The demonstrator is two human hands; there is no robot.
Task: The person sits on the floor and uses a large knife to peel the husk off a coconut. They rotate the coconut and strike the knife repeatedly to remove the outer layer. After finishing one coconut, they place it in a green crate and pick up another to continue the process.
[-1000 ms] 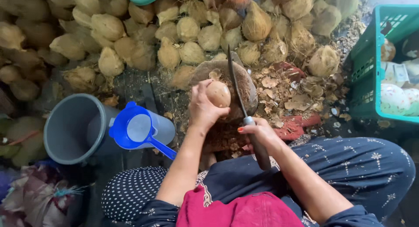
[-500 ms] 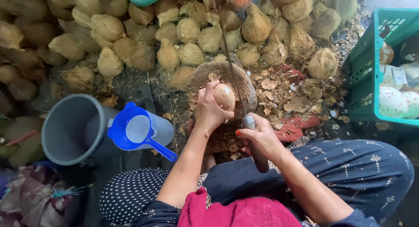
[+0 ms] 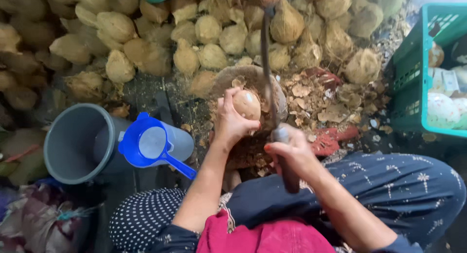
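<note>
Against a heap of pale brown husked coconuts (image 3: 204, 34) banked from nine to one o'clock, with a grey plastic bucket (image 3: 78, 143) and blue plastic scoop (image 3: 151, 145) at eight o'clock and a green plastic crate (image 3: 413, 87) at three, a seated person works over a round wooden chopping block (image 3: 253, 80). The long dark steel blade (image 3: 266, 63), which lay low beside the nut a second ago, now stands raised toward twelve o'clock, the right hand (image 3: 292, 153) clenched round its handle. The left hand (image 3: 232, 121) grips the small round peeled coconut (image 3: 247, 104) on the block, suggesting another cut is being lined up.
</note>
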